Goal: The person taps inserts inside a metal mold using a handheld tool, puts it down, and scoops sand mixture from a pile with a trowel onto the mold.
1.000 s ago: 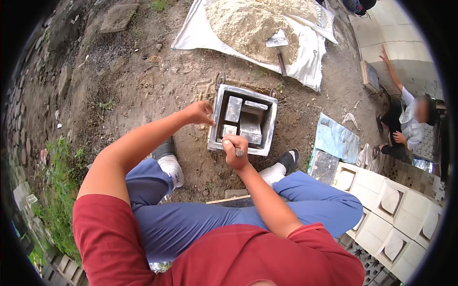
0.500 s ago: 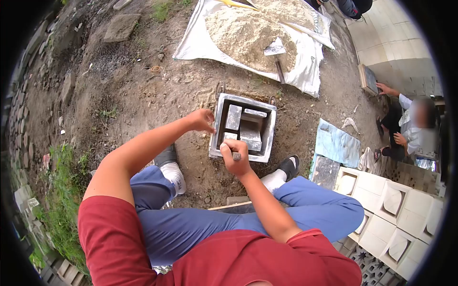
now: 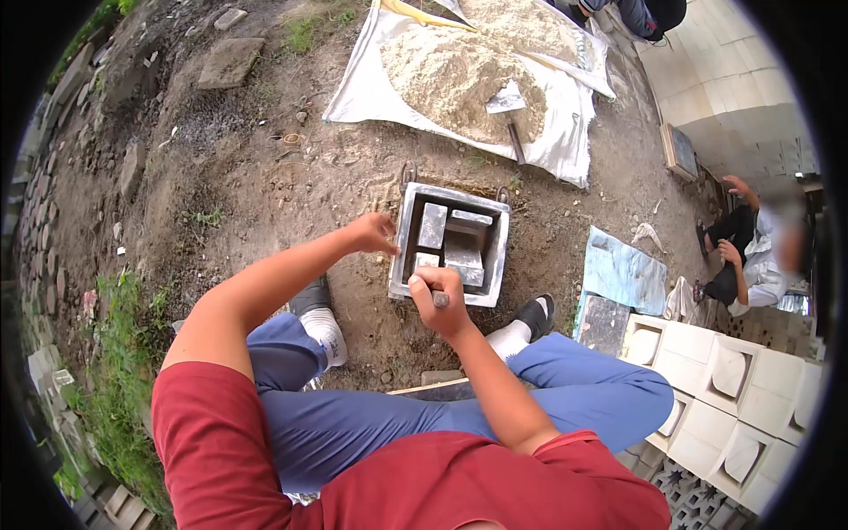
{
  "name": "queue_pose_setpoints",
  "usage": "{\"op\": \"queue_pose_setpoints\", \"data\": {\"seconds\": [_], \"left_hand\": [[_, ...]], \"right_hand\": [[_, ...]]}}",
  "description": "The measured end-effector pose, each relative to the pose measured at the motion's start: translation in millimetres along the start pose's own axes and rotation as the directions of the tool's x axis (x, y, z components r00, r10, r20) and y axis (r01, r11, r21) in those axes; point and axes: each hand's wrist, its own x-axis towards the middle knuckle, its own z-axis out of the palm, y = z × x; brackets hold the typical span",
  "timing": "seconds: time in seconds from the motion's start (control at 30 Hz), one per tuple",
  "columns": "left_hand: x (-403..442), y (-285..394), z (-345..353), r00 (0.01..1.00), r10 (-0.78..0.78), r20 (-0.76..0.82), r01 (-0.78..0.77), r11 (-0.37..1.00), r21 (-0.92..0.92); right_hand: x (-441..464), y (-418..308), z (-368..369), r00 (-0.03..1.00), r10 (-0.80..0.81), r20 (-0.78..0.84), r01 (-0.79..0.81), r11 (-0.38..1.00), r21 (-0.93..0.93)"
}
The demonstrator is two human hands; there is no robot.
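Blocks [image 3: 432, 226] already sit inside the metal mould [image 3: 502, 252] on the dirt [image 3: 309, 177], gaps seemingly unfilled, my right hand [image 3: 439, 296] gripping a handle [image 3: 441, 299] at its near side, my left hand [image 3: 375, 233] loosely open by its left.

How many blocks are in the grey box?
4 visible: upper-left block, upper-right block, lower-left block, lower-right block. The right hand may hide more.
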Motion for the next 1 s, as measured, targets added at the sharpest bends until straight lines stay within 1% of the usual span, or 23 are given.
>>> {"op": "queue_pose_setpoints", "data": {"seconds": [0.07,0.1,0.13,0.17,0.2,0.27,0.3,0.33,0.4,0.47,0.53,0.57,0.6,0.63,0.67,0.7,0.77,0.8,0.83,0.87,0.93,0.97,1.0], "left_hand": [[2,-2,0,1.0,-0.011,-0.014,0.011,1.0,-0.01],[2,2,0,0.999,-0.05,0.019,0.051,0.998,-0.044],[1,4,-1,0.995,-0.088,0.051,0.092,0.993,-0.078],[1,3,-7,0.995,-0.089,0.04,0.092,0.993,-0.074],[1,2,-8,0.997,-0.071,0.033,0.073,0.996,-0.058],[4,1,-3,0.999,-0.027,0.032,0.028,0.999,-0.026],[4,2,-3,1.0,0.002,0.023,-0.002,1.0,0.008],[4,3,-4,1.0,-0.001,0.026,0.001,1.0,0.004],[0,4,-2,0.999,-0.037,0.006,0.037,0.999,-0.004],[-3,9,-5,0.998,-0.061,0.015,0.061,0.998,-0.022],[-6,16,-7,0.994,-0.094,0.047,0.095,0.995,-0.009],[-5,17,-11,0.994,-0.097,0.043,0.097,0.995,-0.011],[-3,14,-11,0.998,-0.048,0.032,0.048,0.999,0.016],[-1,11,-7,0.999,0.001,0.033,-0.002,0.999,0.042],[1,8,-6,0.999,-0.017,0.046,0.018,0.999,-0.028],[4,4,-6,0.999,-0.01,0.039,0.011,1.0,-0.017],[0,2,0,0.999,-0.013,0.036,0.014,1.0,-0.015],[-3,3,0,0.997,-0.058,0.046,0.061,0.996,-0.071],[-5,6,-2,0.993,-0.101,0.056,0.108,0.986,-0.126],[-7,9,-3,0.993,-0.103,0.054,0.109,0.986,-0.128],[-6,11,-3,0.995,-0.082,0.049,0.087,0.99,-0.109],[-4,11,-5,0.996,-0.084,0.04,0.088,0.99,-0.11],[-2,11,-7,0.995,-0.082,0.049,0.088,0.988,-0.13]], "right_hand": [[-5,35,1,1.0,-0.008,-0.005,0.008,1.0,-0.003],[-8,56,4,0.997,-0.05,-0.064,0.051,0.999,0.012],[-7,59,6,0.988,-0.092,-0.121,0.096,0.995,0.024],[-5,63,3,0.997,-0.034,-0.07,0.037,0.998,0.047],[-4,58,3,0.997,-0.033,-0.071,0.036,0.998,0.049],[-7,49,0,0.995,0.044,-0.094,-0.035,0.995,0.095],[-7,37,-2,0.994,-0.008,-0.109,0.012,0.999,0.039],[-5,25,-4,0.994,-0.002,-0.107,0.006,0.999,0.039],[-6,8,-5,0.999,0.027,-0.028,-0.025,0.998,0.059],[-7,28,-3,0.999,0.004,-0.033,-0.002,0.999,0.047],[-8,57,1,0.993,-0.081,-0.083,0.082,0.997,0.009],[-6,63,0,0.997,-0.055,-0.05,0.055,0.998,-0.012],[-4,61,0,0.998,-0.051,-0.046,0.051,0.999,-0.01],[-6,59,0,0.998,-0.004,-0.066,0.006,0.999,0.039],[-6,57,-2,0.996,0.038,-0.085,-0.031,0.996,0.085],[-6,45,-2,0.992,0.013,-0.122,-0.001,0.996,0.092],[-7,23,-5,0.995,0.01,-0.095,-0.003,0.997,0.072],[-6,18,-7,0.997,-0.008,-0.074,0.012,0.999,0.052],[-9,23,-8,0.997,-0.007,-0.075,0.012,0.998,0.066],[-11,39,-6,0.997,-0.007,-0.071,0.012,0.998,0.067],[-13,68,-4,0.992,-0.063,-0.109,0.072,0.994,0.088],[-12,76,-3,0.996,0.026,-0.089,-0.017,0.995,0.1],[-9,78,-4,0.996,0.025,-0.084,-0.016,0.995,0.103]]}}
